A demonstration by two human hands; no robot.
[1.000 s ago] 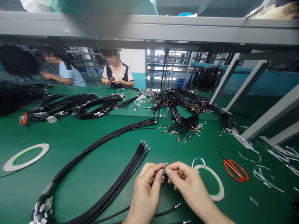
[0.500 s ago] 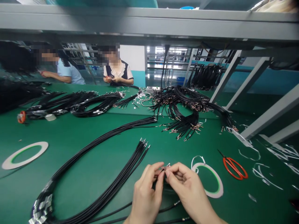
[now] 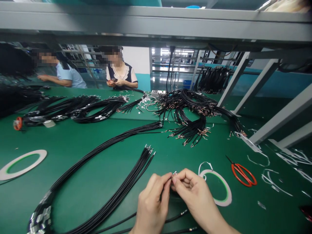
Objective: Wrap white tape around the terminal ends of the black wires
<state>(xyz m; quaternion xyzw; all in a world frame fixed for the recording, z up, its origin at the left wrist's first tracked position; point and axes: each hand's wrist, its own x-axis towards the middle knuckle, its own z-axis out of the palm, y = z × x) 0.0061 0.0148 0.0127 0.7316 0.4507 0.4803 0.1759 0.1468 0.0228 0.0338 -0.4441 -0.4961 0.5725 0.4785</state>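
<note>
My left hand [image 3: 153, 203] and my right hand [image 3: 192, 191] meet low in the middle, fingertips pinched together on the metal-tipped end of a thin black wire [image 3: 173, 174]. The wire's body is hidden behind my fingers. Loose black wires [image 3: 181, 214] with metal ends run under my wrists. Just left of my hands lies a bundle of black wires [image 3: 136, 172] with silver terminals. A white tape ring [image 3: 225, 191] lies on the green mat right beside my right hand.
Red-handled scissors [image 3: 241, 174] lie to the right, with white paper scraps [image 3: 270, 180] beyond. A long wire loop [image 3: 97, 151] crosses the mat; piled wire bundles [image 3: 192, 112] sit farther back. Another tape ring [image 3: 21, 159] lies at left. Two people [image 3: 120, 73] work across the table, under a grey shelf [image 3: 156, 24].
My hands stay pinched on the wire end, with small finger shifts. The view has drifted slightly, so the table items sit a little further left.
</note>
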